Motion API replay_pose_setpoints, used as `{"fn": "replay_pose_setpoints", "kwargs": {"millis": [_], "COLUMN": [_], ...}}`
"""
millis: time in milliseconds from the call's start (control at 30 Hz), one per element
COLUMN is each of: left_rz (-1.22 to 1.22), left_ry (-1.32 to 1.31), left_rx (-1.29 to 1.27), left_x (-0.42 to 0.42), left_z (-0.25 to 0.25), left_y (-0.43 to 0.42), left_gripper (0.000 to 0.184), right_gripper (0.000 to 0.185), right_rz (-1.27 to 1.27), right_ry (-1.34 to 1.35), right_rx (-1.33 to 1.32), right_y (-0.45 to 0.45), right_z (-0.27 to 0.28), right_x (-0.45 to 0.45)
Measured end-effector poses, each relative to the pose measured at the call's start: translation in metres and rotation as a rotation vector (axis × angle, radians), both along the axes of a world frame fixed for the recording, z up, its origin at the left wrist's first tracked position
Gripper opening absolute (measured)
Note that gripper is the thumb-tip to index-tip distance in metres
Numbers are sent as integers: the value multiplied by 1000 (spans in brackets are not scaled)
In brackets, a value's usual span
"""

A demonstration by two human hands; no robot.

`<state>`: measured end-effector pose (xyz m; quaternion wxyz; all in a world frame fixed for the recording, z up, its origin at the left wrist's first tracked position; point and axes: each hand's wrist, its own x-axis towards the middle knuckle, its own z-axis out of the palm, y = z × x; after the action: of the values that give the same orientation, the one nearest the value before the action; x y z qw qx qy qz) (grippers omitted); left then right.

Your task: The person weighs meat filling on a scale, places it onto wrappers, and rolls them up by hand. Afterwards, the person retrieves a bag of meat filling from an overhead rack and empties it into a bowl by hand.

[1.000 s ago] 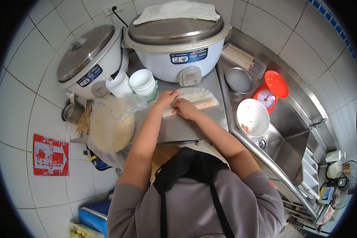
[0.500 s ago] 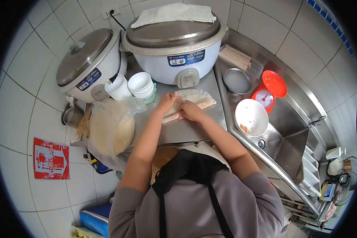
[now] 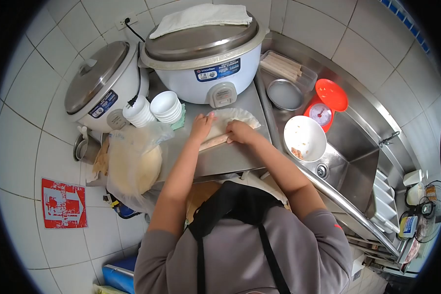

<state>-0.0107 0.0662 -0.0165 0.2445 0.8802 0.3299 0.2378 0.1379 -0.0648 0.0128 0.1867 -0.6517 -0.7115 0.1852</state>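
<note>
A thin pale round wrapper (image 3: pixel 223 118) lies on the steel counter (image 3: pixel 215 160), its near edge folded over into a long roll (image 3: pixel 214 141). At the left part of the wrapper is my left hand (image 3: pixel 201 127), fingers closed at its edge. My right hand (image 3: pixel 240 131) has its fingers closed on the folded edge, right of the roll's middle. Whatever lies inside the roll is hidden. Left of my hands, a plastic bag holds a stack of round wrappers (image 3: pixel 144 169).
Two rice cookers (image 3: pixel 201 73) stand behind, with stacked white bowls (image 3: pixel 165 105) before them. To the right are a sink (image 3: pixel 353 157), a white bowl with scraps (image 3: pixel 305 137), a red scale (image 3: pixel 321 113), a metal dish (image 3: pixel 284 94) and a tray of rolls (image 3: pixel 281 66).
My hands have moved apart along the folded edge, the right one to the right. The camera view has turned slightly, shifting the counter and cookers to the left.
</note>
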Motion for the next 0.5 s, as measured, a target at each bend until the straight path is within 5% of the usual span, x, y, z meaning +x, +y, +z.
{"fn": "replay_pose_setpoints", "kwargs": {"millis": [167,233,500], "left_rz": [-53,-227,-253], "left_ry": [-62,-47,11], "left_rx": [37,-187,-134], "left_x": [-8,-9,-39], "left_z": [24,34,17], "left_y": [-36,-58,-53], "left_gripper": [22,23,32], "right_gripper": [24,24,29], "right_rz": [-32,-38,-4], "right_ry": [52,26,37], "right_rx": [97,92,4], "right_y": [-3,-4,-23], "right_z": [-14,-11,0], "right_x": [13,15,39]}}
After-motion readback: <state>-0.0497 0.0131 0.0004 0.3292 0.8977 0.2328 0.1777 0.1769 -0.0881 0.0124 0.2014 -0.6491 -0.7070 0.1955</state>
